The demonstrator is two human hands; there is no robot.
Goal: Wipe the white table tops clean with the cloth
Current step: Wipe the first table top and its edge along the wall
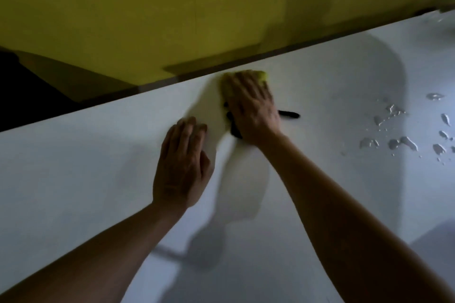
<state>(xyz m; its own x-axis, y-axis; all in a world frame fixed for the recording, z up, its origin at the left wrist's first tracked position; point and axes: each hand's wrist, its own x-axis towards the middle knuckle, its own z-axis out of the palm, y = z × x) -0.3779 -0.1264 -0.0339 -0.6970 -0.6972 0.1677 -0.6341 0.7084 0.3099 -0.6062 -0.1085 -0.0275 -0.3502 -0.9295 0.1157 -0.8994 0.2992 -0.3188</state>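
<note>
A white table top (86, 167) fills the lower part of the head view. My right hand (251, 106) lies flat with straight fingers on a yellow cloth (261, 76) close to the table's far edge; most of the cloth is hidden under the hand. A black strap or edge (289, 114) sticks out beside the hand. My left hand (183, 162) rests flat on the bare table, just left of and nearer than the right hand. The frame is blurred.
Several water drops (403, 142) lie on the table at the right. A yellow wall (172, 7) rises right behind the table's far edge (147, 87). A dark area (24, 86) sits at the far left.
</note>
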